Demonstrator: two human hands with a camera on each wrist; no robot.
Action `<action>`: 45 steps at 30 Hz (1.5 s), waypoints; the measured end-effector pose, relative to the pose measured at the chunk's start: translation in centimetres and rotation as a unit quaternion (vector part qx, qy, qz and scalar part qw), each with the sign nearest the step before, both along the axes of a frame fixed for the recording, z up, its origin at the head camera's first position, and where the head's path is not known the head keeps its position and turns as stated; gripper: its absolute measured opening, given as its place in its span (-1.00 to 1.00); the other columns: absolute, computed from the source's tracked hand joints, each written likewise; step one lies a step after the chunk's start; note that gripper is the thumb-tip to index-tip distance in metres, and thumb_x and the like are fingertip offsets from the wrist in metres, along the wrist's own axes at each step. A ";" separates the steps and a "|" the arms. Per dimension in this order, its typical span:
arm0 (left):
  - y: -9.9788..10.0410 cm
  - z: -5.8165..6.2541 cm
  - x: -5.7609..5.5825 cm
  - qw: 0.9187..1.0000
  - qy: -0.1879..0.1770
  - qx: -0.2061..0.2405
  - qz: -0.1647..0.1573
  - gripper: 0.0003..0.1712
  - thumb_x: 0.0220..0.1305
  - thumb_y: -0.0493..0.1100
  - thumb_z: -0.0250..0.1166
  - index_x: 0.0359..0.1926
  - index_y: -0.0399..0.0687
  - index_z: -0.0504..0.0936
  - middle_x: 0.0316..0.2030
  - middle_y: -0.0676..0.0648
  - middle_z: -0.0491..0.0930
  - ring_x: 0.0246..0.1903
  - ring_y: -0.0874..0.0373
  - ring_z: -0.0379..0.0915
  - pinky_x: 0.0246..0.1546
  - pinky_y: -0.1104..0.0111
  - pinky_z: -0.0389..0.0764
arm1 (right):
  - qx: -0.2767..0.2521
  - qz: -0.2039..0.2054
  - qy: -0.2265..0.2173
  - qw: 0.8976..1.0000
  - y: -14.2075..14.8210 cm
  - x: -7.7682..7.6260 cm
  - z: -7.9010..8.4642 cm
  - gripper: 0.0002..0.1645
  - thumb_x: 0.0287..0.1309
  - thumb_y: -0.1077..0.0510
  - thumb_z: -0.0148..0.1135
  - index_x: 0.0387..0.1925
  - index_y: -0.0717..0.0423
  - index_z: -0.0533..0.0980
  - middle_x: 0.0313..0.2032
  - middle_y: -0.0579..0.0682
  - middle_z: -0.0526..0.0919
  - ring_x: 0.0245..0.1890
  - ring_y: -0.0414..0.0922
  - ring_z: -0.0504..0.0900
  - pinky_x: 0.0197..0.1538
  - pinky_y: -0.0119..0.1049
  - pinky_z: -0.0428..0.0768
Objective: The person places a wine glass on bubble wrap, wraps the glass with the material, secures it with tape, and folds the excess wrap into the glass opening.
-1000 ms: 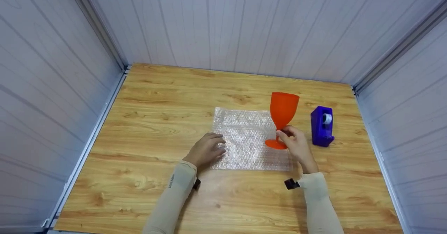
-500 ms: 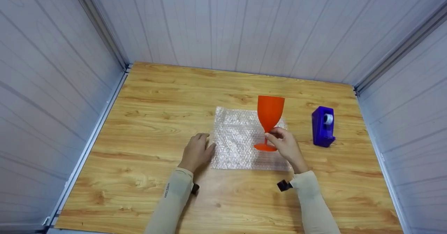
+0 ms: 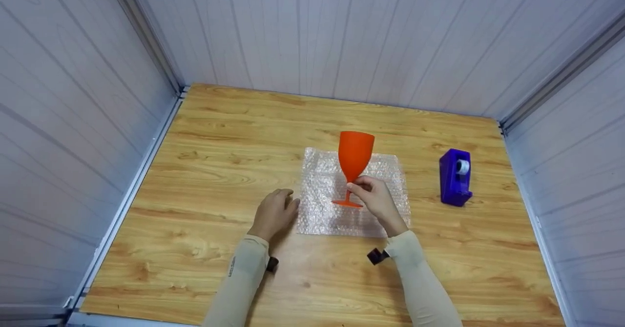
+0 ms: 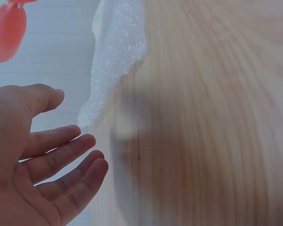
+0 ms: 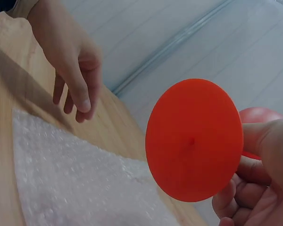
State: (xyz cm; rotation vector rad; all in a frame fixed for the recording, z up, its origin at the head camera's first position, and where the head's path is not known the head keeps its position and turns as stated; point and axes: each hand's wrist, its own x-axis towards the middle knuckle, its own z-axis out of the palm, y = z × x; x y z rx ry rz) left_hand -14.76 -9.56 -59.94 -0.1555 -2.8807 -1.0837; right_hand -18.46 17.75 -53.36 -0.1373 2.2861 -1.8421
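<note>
An orange goblet (image 3: pixel 355 153) is held upright by its stem, pinched between the thumb and fingers of my right hand (image 3: pixel 377 200). It is over a sheet of bubble wrap (image 3: pixel 322 219) spread flat on the table. From the right wrist view, the round underside of the goblet's foot (image 5: pixel 193 141) faces the camera, raised above the wrap. My left hand (image 3: pixel 274 214) hovers by the wrap's left edge with relaxed fingers and holds nothing. In the left wrist view its fingers (image 4: pixel 68 148) are loosely spread, and the wrap (image 4: pixel 118 47) shows beyond them.
A purple tape dispenser (image 3: pixel 455 178) with a white roll stands to the right of the bubble wrap. The wood-grain table (image 3: pixel 219 146) is enclosed by pale panel walls (image 3: pixel 317 34) at the back and both sides.
My right hand has carried the goblet leftward, from the wrap's right side to over its middle. My left hand has drawn back left off the wrap's edge.
</note>
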 end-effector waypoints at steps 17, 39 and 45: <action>-0.1 -0.1 0.0 1.000 0.001 0.013 0.000 -0.64 0.37 -0.11 0.29 0.04 -0.28 0.66 -0.11 -0.19 0.66 -0.07 -0.07 0.60 0.01 0.09 0.59 | 0.018 0.037 -0.034 0.999 -4.9 -1.6 -3.8 -0.73 0.27 0.17 0.35 -0.30 0.39 0.66 -0.44 0.15 0.60 -0.51 -0.15 0.40 -0.44 -0.38 0.37; -0.4 -0.2 -0.1 0.999 -0.032 0.015 -0.002 -0.61 0.42 -0.05 0.25 0.04 -0.28 0.66 -0.07 -0.21 0.66 -0.02 -0.11 0.59 0.06 0.06 0.56 | 0.041 0.044 -0.080 0.995 -7.1 -1.7 -6.5 -0.72 0.32 0.13 0.31 -0.31 0.33 0.68 -0.43 0.03 0.70 -0.40 -0.12 0.62 -0.36 -0.38 0.52; -0.3 -0.2 -0.5 0.999 -0.042 0.012 0.000 -0.59 0.43 -0.03 0.23 0.07 -0.28 0.65 -0.04 -0.22 0.66 -0.01 -0.12 0.58 0.07 0.06 0.56 | 0.061 0.043 -0.073 0.995 -7.0 -1.8 -6.7 -0.71 0.32 0.11 0.31 -0.33 0.31 0.69 -0.44 0.03 0.68 -0.44 -0.17 0.55 -0.31 -0.36 0.52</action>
